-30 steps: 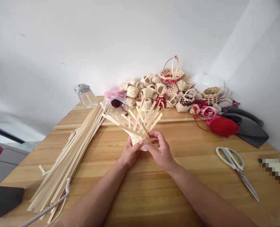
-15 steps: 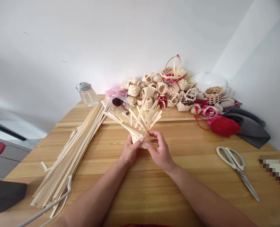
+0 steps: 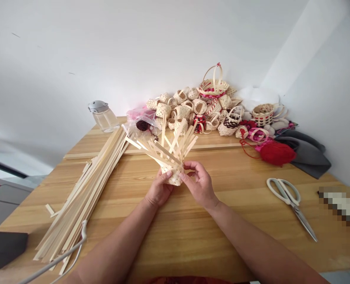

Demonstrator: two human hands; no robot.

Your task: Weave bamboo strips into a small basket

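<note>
A small, partly woven basket (image 3: 175, 178) of pale flat strips is held above the middle of the table. Its loose strip ends (image 3: 171, 148) fan upward and outward from the rim. My left hand (image 3: 160, 187) grips the basket's left side, thumb on the front and fingers hidden behind it. On the right side, my right hand (image 3: 199, 183) pinches the weave near the rim between thumb and fingers. Both forearms reach in from the near edge.
Left lies a long bundle of flat strips (image 3: 86, 197), with a white cable (image 3: 59, 258) across its near end. Finished little baskets (image 3: 182, 110) are heaped against the wall. A bottle (image 3: 103, 118), red yarn (image 3: 277, 152) and scissors (image 3: 291, 207) also rest on the table (image 3: 175, 244).
The view has shifted slightly, so most things appear a little further left. In my hands the basket has turned a little, and its loose strips stand differently. Both hands still hold it.
</note>
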